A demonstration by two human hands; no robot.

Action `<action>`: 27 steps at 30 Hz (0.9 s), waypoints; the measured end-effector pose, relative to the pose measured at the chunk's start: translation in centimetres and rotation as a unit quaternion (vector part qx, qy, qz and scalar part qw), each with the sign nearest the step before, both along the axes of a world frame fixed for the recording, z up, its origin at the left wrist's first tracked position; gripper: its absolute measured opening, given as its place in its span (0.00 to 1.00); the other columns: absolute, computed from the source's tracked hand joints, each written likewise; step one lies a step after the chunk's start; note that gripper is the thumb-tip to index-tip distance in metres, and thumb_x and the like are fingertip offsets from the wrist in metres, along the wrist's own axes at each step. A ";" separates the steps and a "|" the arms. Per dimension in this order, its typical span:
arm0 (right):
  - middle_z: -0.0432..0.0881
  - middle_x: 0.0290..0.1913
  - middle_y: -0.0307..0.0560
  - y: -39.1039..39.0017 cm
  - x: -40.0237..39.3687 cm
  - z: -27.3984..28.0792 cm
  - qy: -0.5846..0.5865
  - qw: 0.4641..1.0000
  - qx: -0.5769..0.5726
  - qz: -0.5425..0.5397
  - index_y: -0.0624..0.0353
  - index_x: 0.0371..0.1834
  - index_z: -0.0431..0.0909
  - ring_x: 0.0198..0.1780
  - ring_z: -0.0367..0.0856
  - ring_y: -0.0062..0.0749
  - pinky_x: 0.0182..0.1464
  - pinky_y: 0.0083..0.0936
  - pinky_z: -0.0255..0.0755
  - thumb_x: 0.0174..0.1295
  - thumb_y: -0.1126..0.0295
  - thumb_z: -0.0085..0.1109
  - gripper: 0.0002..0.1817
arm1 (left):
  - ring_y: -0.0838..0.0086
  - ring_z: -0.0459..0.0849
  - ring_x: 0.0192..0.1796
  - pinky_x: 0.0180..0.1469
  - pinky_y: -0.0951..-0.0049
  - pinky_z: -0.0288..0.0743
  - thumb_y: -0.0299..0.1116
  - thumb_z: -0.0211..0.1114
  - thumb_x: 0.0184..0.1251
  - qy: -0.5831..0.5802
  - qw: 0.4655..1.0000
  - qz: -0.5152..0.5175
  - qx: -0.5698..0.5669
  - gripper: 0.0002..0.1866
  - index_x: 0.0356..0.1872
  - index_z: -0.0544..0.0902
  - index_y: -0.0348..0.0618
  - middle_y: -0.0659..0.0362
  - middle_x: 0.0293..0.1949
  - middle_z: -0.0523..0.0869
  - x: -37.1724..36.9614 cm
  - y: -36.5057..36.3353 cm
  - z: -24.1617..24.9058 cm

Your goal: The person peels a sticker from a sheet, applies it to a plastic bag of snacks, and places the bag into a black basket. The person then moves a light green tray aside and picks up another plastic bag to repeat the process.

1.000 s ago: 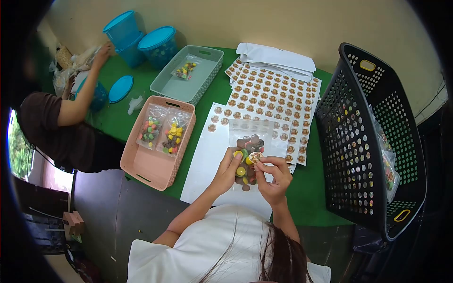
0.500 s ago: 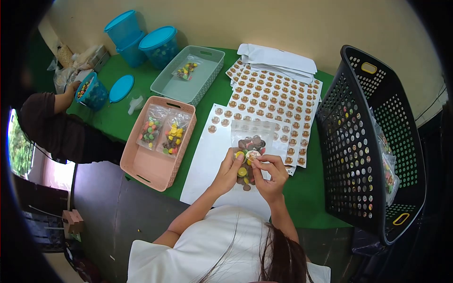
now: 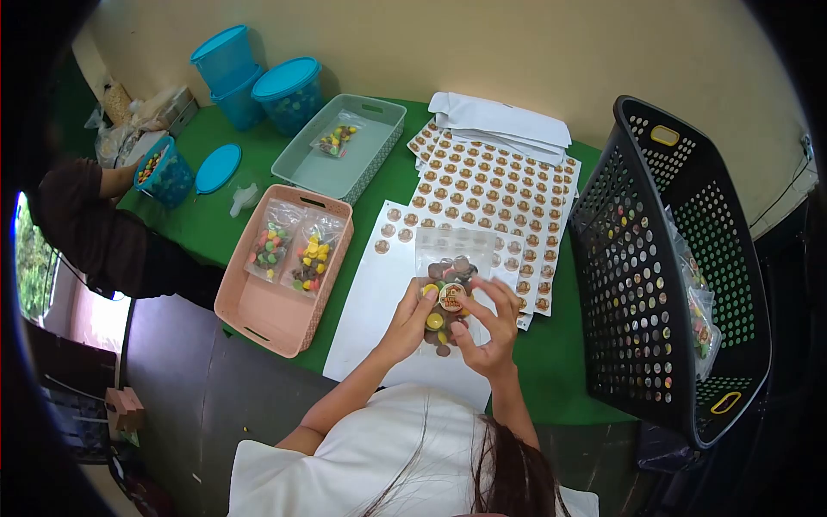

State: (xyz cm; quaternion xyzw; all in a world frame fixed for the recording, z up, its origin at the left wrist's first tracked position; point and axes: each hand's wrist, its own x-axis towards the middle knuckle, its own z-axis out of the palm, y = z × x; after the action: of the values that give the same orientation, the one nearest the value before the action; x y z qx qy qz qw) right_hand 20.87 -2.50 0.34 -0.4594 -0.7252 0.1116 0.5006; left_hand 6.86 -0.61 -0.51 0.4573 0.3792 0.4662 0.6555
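Note:
A clear bag of colored candies point(image 3: 443, 327) is over the white sticker sheet point(image 3: 362, 323), with a round brown label point(image 3: 451, 297) on its front. My left hand point(image 3: 407, 326) grips the bag's left side, thumb on the front. My right hand point(image 3: 491, 332) is at the bag's right side with its fingers spread, a fingertip near the label. More sheets of round stickers point(image 3: 482, 185) lie behind the bag.
At the left, a pink basket point(image 3: 267, 320) and a pale green tray point(image 3: 379, 155) hold candy bags. Blue tubs point(image 3: 289, 95) stand behind. A tall black basket point(image 3: 603, 302) is at the right. Another person's arm point(image 3: 116, 181) reaches a blue bucket point(image 3: 170, 177).
The fingers of my right hand have spread and come off the label, which now lies flat on the bag. The whole view has shifted slightly.

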 end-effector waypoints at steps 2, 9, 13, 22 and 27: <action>0.65 0.55 0.48 0.3 0.2 0.2 -0.021 1.000 0.004 -0.007 0.48 0.42 0.77 0.59 0.53 0.45 0.59 0.39 0.43 0.45 0.63 0.56 0.18 | 0.80 0.73 0.40 0.39 0.81 0.69 0.39 0.39 0.67 0.016 1.000 0.004 0.004 0.16 0.46 0.62 0.38 0.56 0.38 0.73 0.1 0.0 -0.3; 0.50 0.64 0.51 0.0 0.1 -0.5 -0.095 0.992 -0.071 0.034 0.40 0.50 0.72 0.66 0.34 0.52 0.61 0.47 0.21 0.52 0.54 0.48 0.20 | 0.80 0.72 0.39 0.39 0.82 0.68 0.40 0.38 0.67 0.016 1.000 0.014 0.010 0.16 0.48 0.63 0.40 0.57 0.40 0.73 -0.3 0.0 -1.0; 0.46 0.65 0.52 -0.6 -0.6 -0.8 -0.103 0.988 -0.096 0.068 0.38 0.52 0.70 0.66 0.31 0.53 0.60 0.48 0.19 0.54 0.52 0.46 0.21 | 0.80 0.72 0.40 0.39 0.83 0.68 0.41 0.37 0.67 0.000 0.999 0.046 0.014 0.17 0.48 0.62 0.40 0.57 0.41 0.72 -0.7 0.2 -0.6; 0.43 0.66 0.54 -0.1 0.1 0.0 -0.111 0.988 -0.105 0.034 0.43 0.57 0.63 0.66 0.28 0.53 0.60 0.47 0.18 0.56 0.51 0.42 0.25 | 0.77 0.70 0.46 0.47 0.78 0.64 0.39 0.39 0.67 0.026 1.000 -0.006 0.017 0.18 0.51 0.61 0.37 0.55 0.44 0.71 -0.7 -1.0 0.0; 0.41 0.66 0.54 -1.3 0.1 -0.4 -0.130 0.984 -0.118 0.042 0.45 0.58 0.62 0.65 0.26 0.55 0.59 0.47 0.16 0.56 0.51 0.41 0.26 | 0.75 0.74 0.44 0.45 0.76 0.70 0.40 0.37 0.67 -0.035 0.999 0.001 -0.026 0.18 0.50 0.60 0.37 0.53 0.45 0.72 -0.9 -0.6 0.8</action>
State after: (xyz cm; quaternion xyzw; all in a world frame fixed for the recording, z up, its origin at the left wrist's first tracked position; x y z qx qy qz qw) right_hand 20.98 -3.83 -0.11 -0.4948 -0.7848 0.1562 0.3389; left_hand 5.98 -1.16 0.25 0.4233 0.3683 0.4722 0.6798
